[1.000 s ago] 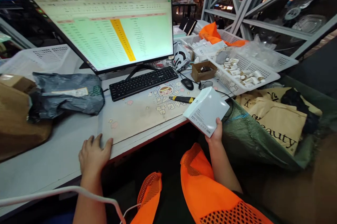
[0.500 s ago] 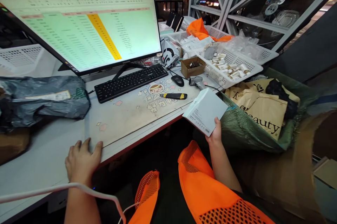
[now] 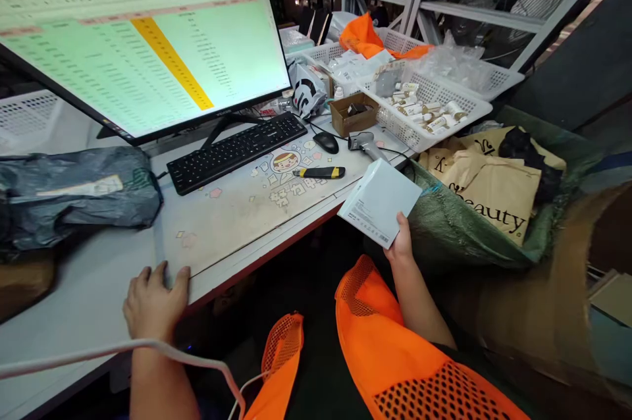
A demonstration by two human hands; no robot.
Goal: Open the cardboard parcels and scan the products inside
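Note:
My right hand (image 3: 401, 240) grips the lower right corner of a pale white-blue cardboard box (image 3: 380, 199), thumb on the near face and the other fingers hidden behind. The box is tilted at the desk's front edge, small print and a barcode on its visible side. My left hand (image 3: 155, 301) rests on the front left of the white desk (image 3: 118, 268), fingers spread and holding nothing. Between the box and the keyboard (image 3: 237, 151), a yellow and black utility knife (image 3: 319, 172) lies on the desk mat (image 3: 237, 222). A barcode scanner (image 3: 365, 143) lies just beyond the box.
A monitor (image 3: 148, 51) stands at the back left, a grey plastic parcel (image 3: 74, 189) before it. The mouse (image 3: 326, 142) and a small brown box (image 3: 353, 118) are near a white basket (image 3: 424, 137) of small bottles. At right, a green sack (image 3: 444, 229) holds tan bags (image 3: 494, 189).
The view has shifted slightly, so the monitor and desk items sit a little higher and further left. My right hand still holds the box; my left hand stays on the desk.

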